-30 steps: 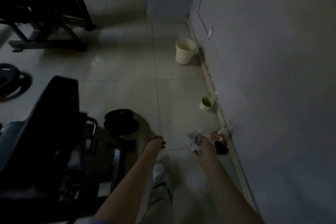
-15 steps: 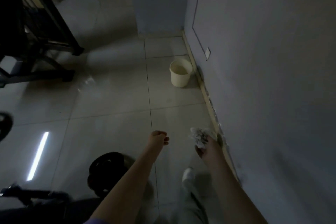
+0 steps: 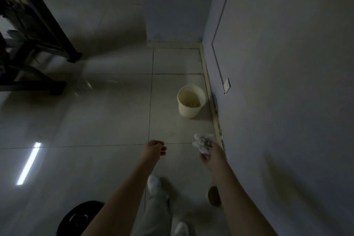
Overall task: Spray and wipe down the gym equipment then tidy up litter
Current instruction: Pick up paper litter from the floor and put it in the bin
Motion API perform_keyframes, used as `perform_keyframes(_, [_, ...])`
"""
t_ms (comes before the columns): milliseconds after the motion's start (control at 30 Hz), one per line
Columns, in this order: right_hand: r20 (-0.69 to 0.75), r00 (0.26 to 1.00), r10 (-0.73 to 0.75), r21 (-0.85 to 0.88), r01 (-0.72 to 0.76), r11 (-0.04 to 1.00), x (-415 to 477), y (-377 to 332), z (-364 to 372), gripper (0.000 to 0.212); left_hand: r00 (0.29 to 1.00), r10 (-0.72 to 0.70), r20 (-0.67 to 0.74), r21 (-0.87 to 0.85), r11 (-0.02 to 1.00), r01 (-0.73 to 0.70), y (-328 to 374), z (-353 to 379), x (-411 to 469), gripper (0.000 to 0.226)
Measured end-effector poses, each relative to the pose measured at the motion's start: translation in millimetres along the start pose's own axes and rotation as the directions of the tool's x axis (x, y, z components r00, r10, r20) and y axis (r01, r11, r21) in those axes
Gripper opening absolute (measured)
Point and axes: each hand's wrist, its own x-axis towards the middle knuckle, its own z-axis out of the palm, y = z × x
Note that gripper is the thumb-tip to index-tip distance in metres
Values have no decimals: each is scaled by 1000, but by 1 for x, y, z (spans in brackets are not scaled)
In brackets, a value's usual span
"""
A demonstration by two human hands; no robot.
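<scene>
My right hand grips a crumpled white wad of paper litter, held out over the tiled floor close to the right wall. My left hand hangs beside it with its fingers curled into a loose fist and nothing in it. A cream plastic bin stands open on the floor ahead, against the skirting of the right wall, with a little litter at its bottom. The wad is short of the bin, not over it.
A black gym machine frame fills the far left. A black weight plate lies on the floor at lower left. A small round cup sits by the wall behind my right arm. My white shoes are below.
I have walked forward along the wall: the bin is now much nearer, and the small cup and weight plate have slid back behind my hands. My right hand keeps its grip on the wad.
</scene>
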Motion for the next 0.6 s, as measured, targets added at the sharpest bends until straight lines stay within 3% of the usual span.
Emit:
perform_keyframes(300, [-79, 996, 34, 145, -22, 989, 154, -125, 129, 24, 995, -65, 78, 19, 998, 64, 138, 37, 203, 22])
perform_keyframes(433, [-120, 987, 108, 58, -102, 993, 211, -165, 171, 19, 988, -127, 84, 102, 988, 118, 176, 46, 267, 23])
perform_keyframes(500, [-111, 991, 76, 51, -71, 996, 230, -182, 186, 14, 984, -153, 89, 141, 980, 139, 191, 51, 293, 23])
perform_keyframes(600, [-50, 996, 80, 75, -76, 994, 264, -211, 206, 25, 976, -196, 92, 146, 972, 182, 211, 64, 330, 22])
